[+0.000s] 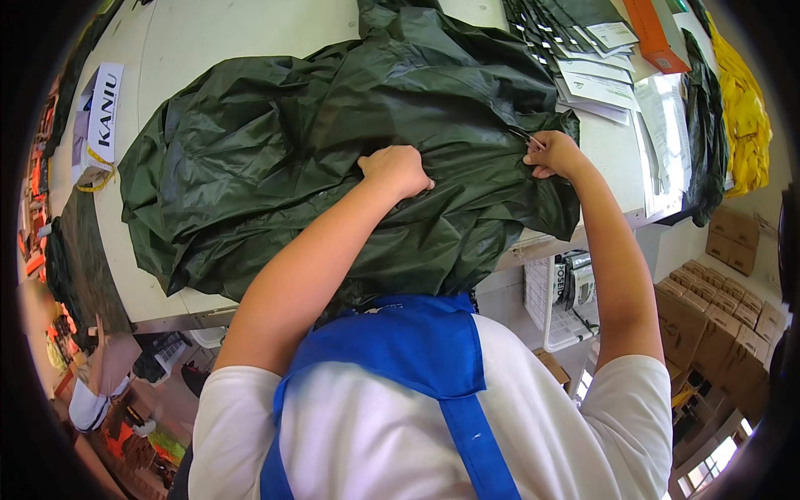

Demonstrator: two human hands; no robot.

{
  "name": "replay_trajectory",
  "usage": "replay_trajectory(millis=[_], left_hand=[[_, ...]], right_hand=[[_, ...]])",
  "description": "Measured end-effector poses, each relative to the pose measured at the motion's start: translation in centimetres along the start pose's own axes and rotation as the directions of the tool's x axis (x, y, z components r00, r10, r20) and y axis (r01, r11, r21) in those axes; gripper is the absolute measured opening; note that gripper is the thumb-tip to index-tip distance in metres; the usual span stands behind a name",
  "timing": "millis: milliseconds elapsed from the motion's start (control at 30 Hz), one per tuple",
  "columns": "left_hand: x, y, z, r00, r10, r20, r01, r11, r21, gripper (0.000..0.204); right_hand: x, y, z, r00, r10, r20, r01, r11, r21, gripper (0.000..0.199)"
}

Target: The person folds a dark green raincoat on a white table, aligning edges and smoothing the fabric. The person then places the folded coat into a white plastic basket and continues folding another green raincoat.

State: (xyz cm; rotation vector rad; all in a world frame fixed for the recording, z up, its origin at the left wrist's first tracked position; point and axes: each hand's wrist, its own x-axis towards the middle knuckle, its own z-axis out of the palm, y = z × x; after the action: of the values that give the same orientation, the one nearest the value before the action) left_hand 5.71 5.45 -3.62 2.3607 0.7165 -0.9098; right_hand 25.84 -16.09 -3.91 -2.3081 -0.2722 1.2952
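A large, crumpled sheet of dark green, shiny fabric [242, 142], like rainwear, spreads over the white worktable [225, 29] and hangs past its front edge. Near its middle, my left hand [395, 172] is closed with the knuckles up, pinching a fold of the cloth. My right hand [552, 156] is closed at the right part of the fabric. From its fingers stick the two thin metal blades of small snips [528, 138], pointing left just over the cloth. The snips' handle is hidden in my grip.
At the back right lie a stack of packets with white labels [596, 79] and an orange box [657, 33]. Black and yellow fabric [744, 108] hangs beyond them. A white box [102, 117] stands left. Below the table are a white basket [546, 304] and cartons [708, 333]. Another person [92, 392] is lower left.
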Motion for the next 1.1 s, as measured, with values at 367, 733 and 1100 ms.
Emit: replay_trajectory(millis=[367, 733, 1100], left_hand=[[-9.9, -13.2, 1.7, 0.808, 0.37, -0.459, -0.399, 0.916, 0.037, 0.023], [-9.6, -26.6, 1.3, 0.811, 0.066, -0.581, -0.255, 0.934, -0.251, 0.017], [-7.8, -27.8, 0.6, 0.901, 0.035, -0.433, -0.211, 0.907, -0.365, 0.016]], right_hand=[[-3.1, 4.9, -5.0, 0.827, -0.355, -0.436, 0.012, 0.787, -0.617, 0.02], [-6.8, -11.6, 21.5, 0.538, -0.843, -0.028, 0.795, 0.517, -0.317, 0.018], [-2.6, -13.1, 22.1, 0.797, -0.578, 0.175, 0.602, 0.739, -0.302, 0.024]])
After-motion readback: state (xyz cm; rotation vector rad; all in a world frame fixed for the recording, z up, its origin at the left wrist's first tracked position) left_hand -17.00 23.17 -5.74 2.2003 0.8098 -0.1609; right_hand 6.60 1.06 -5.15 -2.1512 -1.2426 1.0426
